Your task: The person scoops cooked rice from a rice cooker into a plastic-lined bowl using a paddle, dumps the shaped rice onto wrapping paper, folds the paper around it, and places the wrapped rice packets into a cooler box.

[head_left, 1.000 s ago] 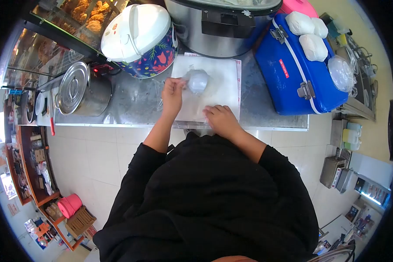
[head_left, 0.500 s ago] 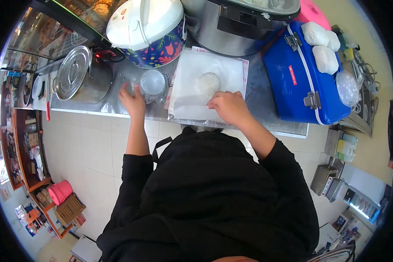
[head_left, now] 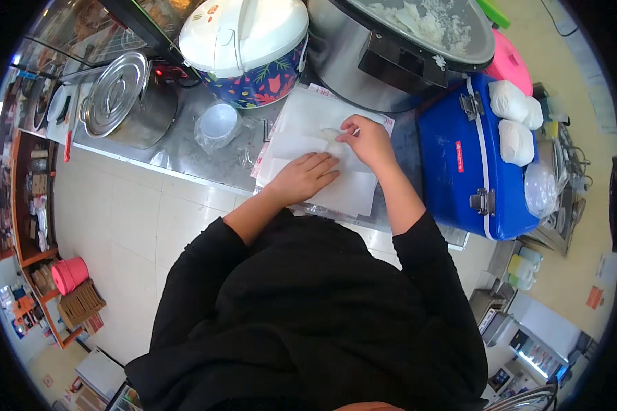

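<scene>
White paper sheets (head_left: 353,195) lie stacked on the metal counter. A small mound of rice (head_left: 330,135) shows partly between a folded-up flap and the upper sheet. My left hand (head_left: 303,179) lies palm down on the paper with its fingers extended. Just right of the rice, my right hand (head_left: 367,142) has thumb and fingertips pinched together at the paper; what is between them is too small to make out. A clear plastic-covered bowl (head_left: 219,122) rests on the counter left of the paper.
Behind the paper stand a flowered rice container (head_left: 243,41) and a large open cooker (head_left: 404,68) with rice inside. A lidded steel pot (head_left: 127,103) is at the left. On the right, a blue cool box (head_left: 452,151) carries several white wrapped packs (head_left: 516,142).
The bowl went from over the paper to the counter at the left. My left hand released it and came back onto the paper. A paper flap now partly covers the rice, and my right hand moved up.
</scene>
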Demonstrator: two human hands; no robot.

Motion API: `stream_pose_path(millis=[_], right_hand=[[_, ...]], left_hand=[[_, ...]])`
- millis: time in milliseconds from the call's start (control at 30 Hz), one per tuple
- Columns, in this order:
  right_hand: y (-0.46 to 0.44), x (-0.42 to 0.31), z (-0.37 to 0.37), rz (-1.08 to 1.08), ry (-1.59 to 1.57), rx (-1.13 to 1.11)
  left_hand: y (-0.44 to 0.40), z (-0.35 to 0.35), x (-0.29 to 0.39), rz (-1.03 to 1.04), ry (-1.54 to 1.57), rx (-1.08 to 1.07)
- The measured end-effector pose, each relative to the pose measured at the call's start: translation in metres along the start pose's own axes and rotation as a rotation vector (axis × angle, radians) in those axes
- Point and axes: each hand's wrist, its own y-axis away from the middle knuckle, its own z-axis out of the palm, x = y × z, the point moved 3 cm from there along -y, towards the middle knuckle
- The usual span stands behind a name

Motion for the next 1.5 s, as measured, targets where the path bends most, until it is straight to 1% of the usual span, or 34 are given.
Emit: stream_pose_path(millis=[100,133,233,333,433,533,600,633,733,800,900,933,1067,1133,1167,1200,1233,1300,1333,1433,1500], right_hand=[[-0.012,0.047,0.006,-0.093,-0.007,0.223],[-0.013,0.059,0.006,-0.029,0.13,0.242],[-0.007,0.079,0.012,0.072,0.423,0.439],[-0.004,0.085,0.019,0.063,0.45,0.367],[-0.003,0.082,0.015,-0.011,0.406,0.371],[0.0,0.072,0.0,-0.222,0.223,0.377],[-0.003,0.075,0.001,-0.311,-0.069,0.317],[-0.005,0.075,0.001,-0.355,-0.211,0.286],[-0.016,0.08,0.009,-0.04,-0.754,0.094],[-0.024,0.075,0.007,0.058,-0.61,0.096],[-0.026,0.052,-0.009,0.144,-0.403,0.122],[-0.024,0.044,-0.015,0.162,-0.334,0.133],[-0.01,0.008,-0.034,0.0,-0.218,0.026],[0.005,-0.011,-0.036,-0.062,-0.108,-0.035],[0.01,-0.014,-0.033,-0.153,-0.016,-0.014],[0.016,-0.015,-0.03,-0.244,0.073,0.006],[0.023,-0.017,-0.027,-0.337,0.159,0.025],[0.036,-0.02,-0.022,-0.243,0.164,0.084],[0.042,-0.022,-0.019,-0.199,0.166,0.114],[0.052,-0.008,-0.007,0.021,0.136,0.208],[0.058,-0.007,-0.001,-0.113,0.282,0.217]], left_hand=[[-0.004,0.0,-0.009,-0.03,0.003,-0.064],[-0.007,-0.001,-0.01,-0.038,-0.032,-0.099],[-0.013,0.001,-0.013,-0.056,-0.107,-0.193],[-0.015,0.009,-0.016,-0.066,-0.096,-0.254],[-0.02,0.012,-0.021,-0.028,-0.054,-0.285],[-0.031,0.009,-0.029,0.019,-0.001,-0.28],[-0.036,0.01,-0.035,0.016,0.069,-0.267],[-0.038,0.012,-0.04,-0.017,0.126,-0.269],[-0.043,0.022,-0.056,-0.114,0.289,-0.248],[-0.044,0.031,-0.066,-0.176,0.387,-0.199],[-0.062,0.003,-0.068,-0.173,0.192,-0.048],[-0.062,0.005,-0.075,-0.187,0.084,-0.097],[-0.066,0.003,-0.098,-0.242,0.031,-0.051],[-0.069,-0.002,-0.102,-0.242,-0.021,-0.129],[-0.069,-0.002,-0.103,-0.242,-0.047,-0.171],[-0.069,0.001,-0.106,-0.213,-0.064,-0.134],[-0.07,0.001,-0.103,-0.235,-0.058,-0.202],[-0.075,-0.005,-0.102,-0.272,-0.059,-0.335],[-0.073,-0.003,-0.102,-0.236,-0.08,-0.247],[-0.066,0.002,-0.101,-0.194,-0.142,-0.176],[-0.059,0.012,-0.103,-0.13,-0.198,-0.011]])
